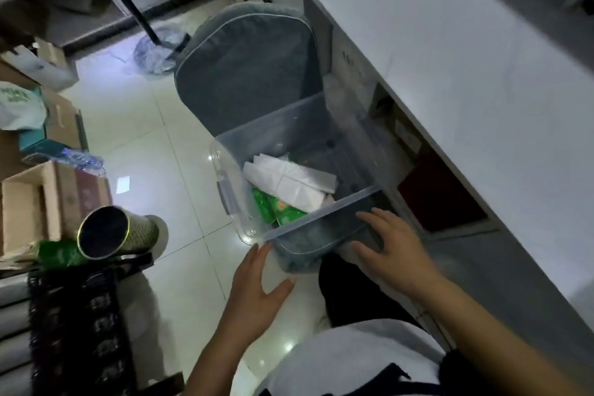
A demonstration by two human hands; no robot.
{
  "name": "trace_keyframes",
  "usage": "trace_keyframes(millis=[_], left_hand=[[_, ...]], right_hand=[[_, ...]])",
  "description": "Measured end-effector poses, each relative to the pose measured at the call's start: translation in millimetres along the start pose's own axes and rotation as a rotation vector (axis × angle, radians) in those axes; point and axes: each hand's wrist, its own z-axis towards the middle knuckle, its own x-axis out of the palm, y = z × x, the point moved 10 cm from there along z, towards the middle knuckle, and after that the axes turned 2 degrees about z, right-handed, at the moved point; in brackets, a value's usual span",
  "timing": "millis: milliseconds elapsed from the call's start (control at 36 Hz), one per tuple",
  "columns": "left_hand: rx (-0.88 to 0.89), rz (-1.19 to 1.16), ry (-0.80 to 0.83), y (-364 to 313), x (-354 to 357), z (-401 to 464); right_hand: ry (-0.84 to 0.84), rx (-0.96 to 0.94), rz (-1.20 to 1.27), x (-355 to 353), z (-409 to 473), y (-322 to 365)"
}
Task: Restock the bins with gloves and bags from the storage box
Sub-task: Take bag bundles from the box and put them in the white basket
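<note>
The room was dim, and the floor point(154, 125) was laid in large glossy pale tiles that threw back small spots of light. Along the right ran a long white counter point(482, 80), smooth and plain on top, with open cubbies in its face holding boxes, one of them dark red. At the far end stood white cabinet doors with dark handles, and a black pole leaned down to the floor beside a crumpled clear plastic bag point(157, 51).

The storage box point(231, 190), a clear plastic tub with rounded corners and a side latch, sat close against the counter's face on a grey padded chair point(247, 67) with pale piping round its curved back. Inside lay folded white packets point(289, 180) on top of bright green packets point(276, 209); whether these were gloves or bags I could not tell in that light.

Both hands were at the near end of the tub. The left hand point(257, 283) was spread, its fingers straight and the fingertips touching the tub's near corner. The right hand point(392, 247) lay flat with straight fingers against the near wall just under the rim, gripping nothing.

To the left, brown cardboard boxes point(48, 202) stood open, stacked loosely with a pale green bag on the upper ones. In front of them a shiny metal cylinder point(112, 231) with a patterned side lay tilted, its dark mouth facing up, beside a green packet and above a dark patterned cloth.
</note>
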Motion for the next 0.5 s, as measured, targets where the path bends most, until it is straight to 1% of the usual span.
trace_keyframes(millis=[83, 222, 306, 361, 417, 500], left_hand=[[-0.087, 0.059, -0.016, -2.4, -28.4, 34.3], [-0.058, 0.050, -0.057, -35.4, -56.5, 91.1], [-0.085, 0.033, -0.022, -44.0, -50.6, 127.1], [-0.160, -0.039, 0.032, -39.3, -38.9, 151.7], [-0.254, -0.153, 0.077, -27.6, -23.1, 173.7], [-0.404, -0.309, 0.085, 1.2, -1.2, 208.8]], right_hand=[[0.081, -0.003, 0.016, 0.7, 56.2, 16.5], [0.151, -0.066, 0.087, 5.0, 125.7, 44.9], [0.193, -0.070, 0.061, 15.4, 159.1, 48.1], [0.260, -0.036, -0.027, 32.6, 176.3, 41.8], [0.369, 0.024, -0.157, 55.2, 180.4, 28.0], [0.493, 0.072, -0.260, 86.1, 175.9, 5.7]])
